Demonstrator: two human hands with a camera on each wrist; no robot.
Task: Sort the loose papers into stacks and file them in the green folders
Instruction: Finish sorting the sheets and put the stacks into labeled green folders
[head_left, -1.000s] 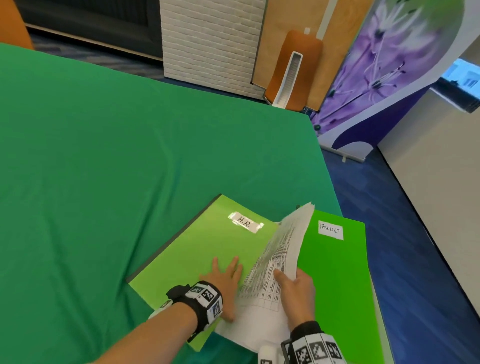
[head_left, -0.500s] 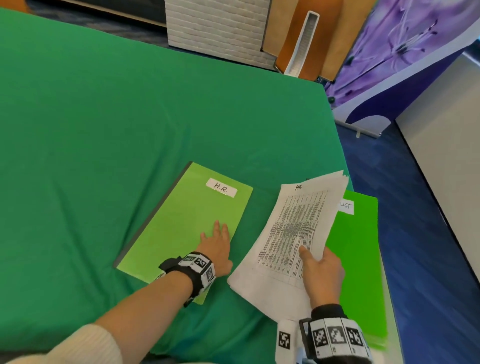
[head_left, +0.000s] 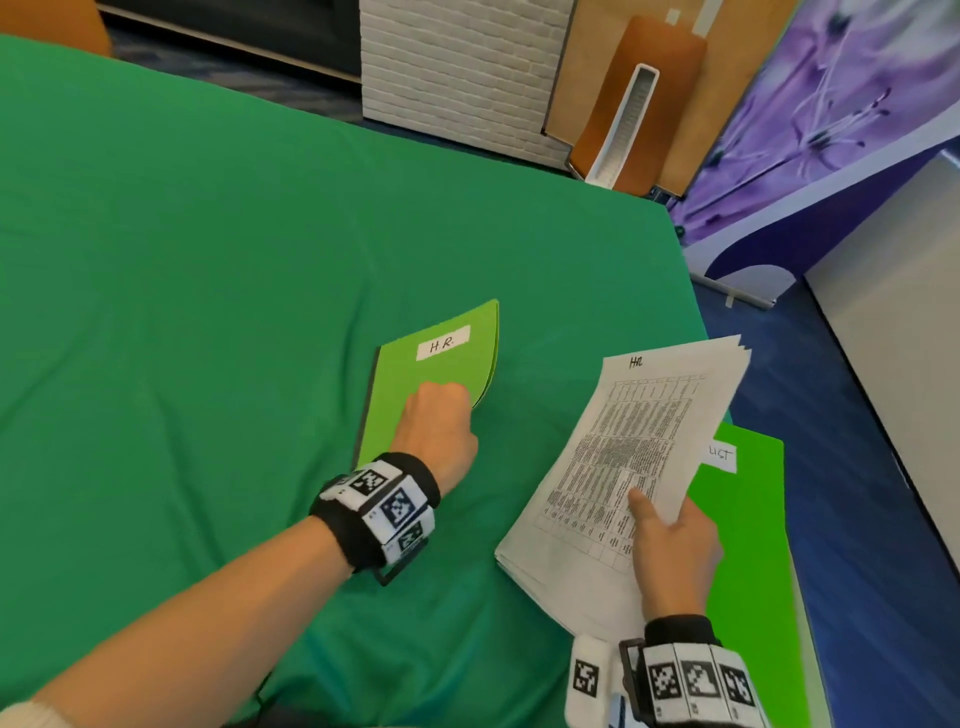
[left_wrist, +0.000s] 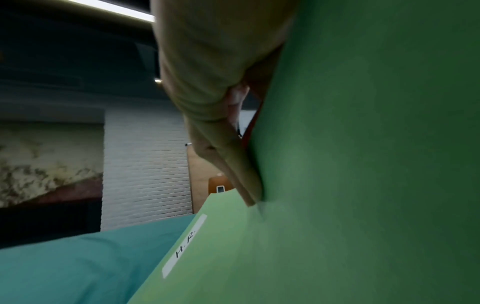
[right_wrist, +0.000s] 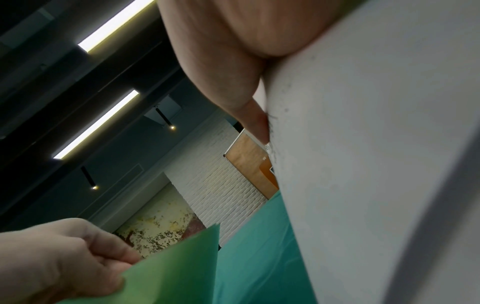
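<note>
A light-green folder labelled "H.R." (head_left: 415, 395) lies on the green tablecloth (head_left: 208, 312). My left hand (head_left: 441, 421) pinches the right edge of its front cover and lifts it, so the cover curls upward; the same folder cover (left_wrist: 337, 185) fills the left wrist view. My right hand (head_left: 670, 540) holds a stack of printed papers (head_left: 623, 467) marked "HR" by its lower right edge, thumb on top. The paper stack (right_wrist: 376, 164) hangs above a second bright-green folder (head_left: 748, 545) whose label is partly covered.
The table's right edge (head_left: 696, 312) drops to a blue floor (head_left: 883, 571). Beyond the far edge stand a white brick panel (head_left: 457, 67), an orange chair back (head_left: 639, 98) and a purple flower banner (head_left: 831, 104).
My left hand went from lying flat on the H.R. folder to pinching and lifting its cover edge. The paper stack swung right and now lies flatter in my right hand.
</note>
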